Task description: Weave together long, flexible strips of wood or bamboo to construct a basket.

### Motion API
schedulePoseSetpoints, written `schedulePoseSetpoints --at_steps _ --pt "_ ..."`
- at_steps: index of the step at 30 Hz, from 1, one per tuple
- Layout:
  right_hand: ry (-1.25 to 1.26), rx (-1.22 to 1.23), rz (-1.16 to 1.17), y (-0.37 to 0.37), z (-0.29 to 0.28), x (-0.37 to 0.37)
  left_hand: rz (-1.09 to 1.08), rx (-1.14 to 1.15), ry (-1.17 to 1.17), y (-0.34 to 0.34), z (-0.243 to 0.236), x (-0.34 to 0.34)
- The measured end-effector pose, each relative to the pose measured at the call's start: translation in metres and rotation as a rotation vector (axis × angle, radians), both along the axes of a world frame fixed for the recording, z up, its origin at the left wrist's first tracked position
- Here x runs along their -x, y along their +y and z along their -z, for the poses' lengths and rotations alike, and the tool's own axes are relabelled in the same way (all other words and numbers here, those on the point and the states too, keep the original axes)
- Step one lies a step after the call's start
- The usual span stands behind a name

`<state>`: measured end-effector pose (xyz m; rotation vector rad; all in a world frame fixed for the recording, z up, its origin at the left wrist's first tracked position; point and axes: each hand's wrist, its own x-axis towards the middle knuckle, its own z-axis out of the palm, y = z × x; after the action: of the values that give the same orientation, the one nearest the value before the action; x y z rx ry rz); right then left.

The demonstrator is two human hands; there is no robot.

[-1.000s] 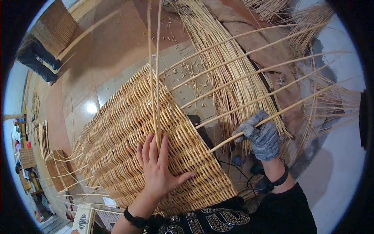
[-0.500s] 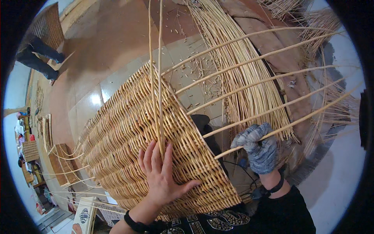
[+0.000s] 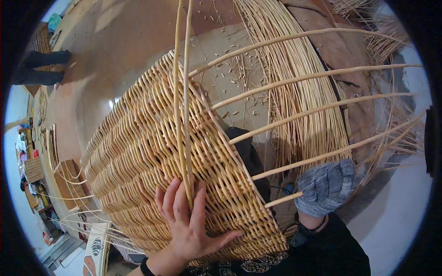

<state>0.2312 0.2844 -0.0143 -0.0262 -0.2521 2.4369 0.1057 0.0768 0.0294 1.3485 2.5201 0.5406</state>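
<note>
My left hand [image 3: 189, 221] lies spread on a large woven wicker panel [image 3: 133, 152], fingertips over the lower ends of two long upright rods [image 3: 177, 115] lying across the weave. Several pale stakes [image 3: 299, 110] stick out rightward from the panel's edge. My right hand [image 3: 324, 186], in a grey knit glove, is closed on the lowest stake [image 3: 281, 200], near that edge; the far part of this stake is hidden by the glove and wrist or out of sight.
A long bundle of loose rods [image 3: 304, 92] lies on brown cloth [image 3: 343, 69], with cut offcuts on the floor nearby. A standing person's legs [image 3: 43, 64] show at upper left. Wooden boxes [image 3: 69, 177], cluttered shelves [image 3: 30, 179] and a pale board [image 3: 96, 248] are at left.
My gloved right hand has moved down and rightward along with the lowest stake, which now angles differently. My left hand sits slightly lower. The whole view has shifted a little.
</note>
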Motion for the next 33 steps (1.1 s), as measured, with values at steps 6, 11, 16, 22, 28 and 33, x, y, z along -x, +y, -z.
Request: schedulePoseSetpoints --at_steps 6,11,16,22,28,33 --pt "0.134 -0.019 -0.1 -0.041 0.018 0.017 0.047 0.074 0.002 -0.003 0.002 0.004" --pt "0.09 -0.051 -0.241 -0.025 0.006 0.04 -0.022 -0.065 0.019 -0.001 0.004 -0.003" --pt "-0.22 0.157 -0.085 0.003 -0.022 0.001 -0.06 -0.154 -0.002 0.005 0.02 -0.025" --pt "-0.588 0.021 -0.327 -0.026 -0.043 -0.065 -0.033 -0.289 0.144 0.004 0.021 -0.024" --pt "-0.966 -1.477 -0.67 -0.076 -0.084 -0.038 -0.008 -0.672 -1.422 0.013 -0.015 -0.063" --pt "-0.93 -0.989 -0.228 -0.081 -0.079 -0.062 -0.354 -1.032 -1.085 -0.006 -0.019 -0.04"
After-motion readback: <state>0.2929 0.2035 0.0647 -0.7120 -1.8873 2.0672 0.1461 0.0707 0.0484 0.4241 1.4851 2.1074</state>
